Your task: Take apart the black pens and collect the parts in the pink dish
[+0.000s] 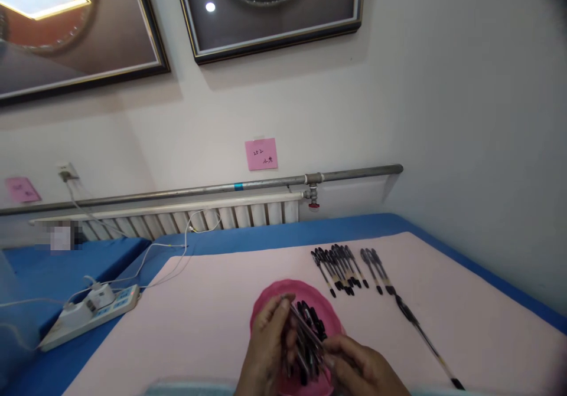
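Over a pink plastic basin my left hand is closed around the upper end of a slim, clear-barrelled pen. At the pen's lower end, the fingers of my right hand are pinched together. Black pen caps and more pen parts lie in the basin, partly hidden behind my hands. To the right of the basin, a group of capped black pens rests on the pink sheet, with a smaller group beside it. One long line of pen stretches toward the lower right.
Pink sheeting covers a blue tabletop. A white power strip with plugs and cables lies at left. Behind the table are a radiator, a metal pipe and the wall with framed pictures.
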`<state>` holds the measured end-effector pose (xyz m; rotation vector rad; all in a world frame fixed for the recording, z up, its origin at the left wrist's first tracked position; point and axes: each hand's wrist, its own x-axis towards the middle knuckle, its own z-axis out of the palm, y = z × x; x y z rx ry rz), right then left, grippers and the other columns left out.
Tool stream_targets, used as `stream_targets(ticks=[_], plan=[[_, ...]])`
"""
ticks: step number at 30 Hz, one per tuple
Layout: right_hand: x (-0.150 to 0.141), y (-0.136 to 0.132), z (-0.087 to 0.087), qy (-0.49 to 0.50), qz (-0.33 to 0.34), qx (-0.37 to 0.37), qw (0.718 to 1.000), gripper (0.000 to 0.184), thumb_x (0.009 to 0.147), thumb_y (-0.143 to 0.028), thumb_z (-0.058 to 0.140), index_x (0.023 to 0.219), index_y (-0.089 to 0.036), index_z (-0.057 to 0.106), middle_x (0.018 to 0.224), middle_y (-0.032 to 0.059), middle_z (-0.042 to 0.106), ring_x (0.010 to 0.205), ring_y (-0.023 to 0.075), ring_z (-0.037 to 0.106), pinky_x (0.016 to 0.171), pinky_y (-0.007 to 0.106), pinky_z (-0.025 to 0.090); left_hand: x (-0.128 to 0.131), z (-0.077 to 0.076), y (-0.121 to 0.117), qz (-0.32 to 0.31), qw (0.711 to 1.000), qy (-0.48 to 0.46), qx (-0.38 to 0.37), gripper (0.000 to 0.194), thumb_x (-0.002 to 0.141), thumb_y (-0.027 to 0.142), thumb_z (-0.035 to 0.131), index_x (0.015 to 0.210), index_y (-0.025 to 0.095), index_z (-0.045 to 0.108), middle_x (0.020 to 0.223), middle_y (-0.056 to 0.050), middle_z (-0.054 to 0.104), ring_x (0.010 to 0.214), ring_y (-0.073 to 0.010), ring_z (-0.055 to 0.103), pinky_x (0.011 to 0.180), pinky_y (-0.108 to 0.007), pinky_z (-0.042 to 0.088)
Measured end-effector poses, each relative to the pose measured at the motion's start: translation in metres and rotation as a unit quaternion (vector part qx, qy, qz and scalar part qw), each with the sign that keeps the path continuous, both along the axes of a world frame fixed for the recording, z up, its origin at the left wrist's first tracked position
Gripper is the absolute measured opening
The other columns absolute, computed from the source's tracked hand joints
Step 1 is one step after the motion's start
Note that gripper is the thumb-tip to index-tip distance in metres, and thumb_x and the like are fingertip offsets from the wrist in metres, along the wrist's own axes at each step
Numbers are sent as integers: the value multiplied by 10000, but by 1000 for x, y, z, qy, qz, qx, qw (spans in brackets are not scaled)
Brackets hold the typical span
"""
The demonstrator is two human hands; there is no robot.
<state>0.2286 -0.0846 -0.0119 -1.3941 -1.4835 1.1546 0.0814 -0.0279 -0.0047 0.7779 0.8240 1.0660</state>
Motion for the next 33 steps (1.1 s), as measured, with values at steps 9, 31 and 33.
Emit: stream_targets(ticks=[9,31,33], plan=[[-2,-6,9,-89,-5,50,995,215,820,-321,443,744,-190,596,666,4,550,634,149,530,605,246,402,-26,16,12,160,986,-40,17,357,631,468,698,794,173,580,470,66,465,378,-52,388,369,-167,265],[7,2,-1,-272,-67,164,946,206,890,-290,388,909,-215,579,836,37,602,735,172,608,665,291,462,-38,-10,27,96,775,565,265,290,832,264,399,1005,140,595,983,-113,632,888,-210,579,799,-308,405],[12,2,0,-260,-74,161,949,212,890,-281,380,882,-208,579,826,40,602,734,171,602,671,292,461,-37,-6,21,56,766,571,290,239,824,239,412,953,170,601,929,-80,629,850,-191,574,768,-290,403]])
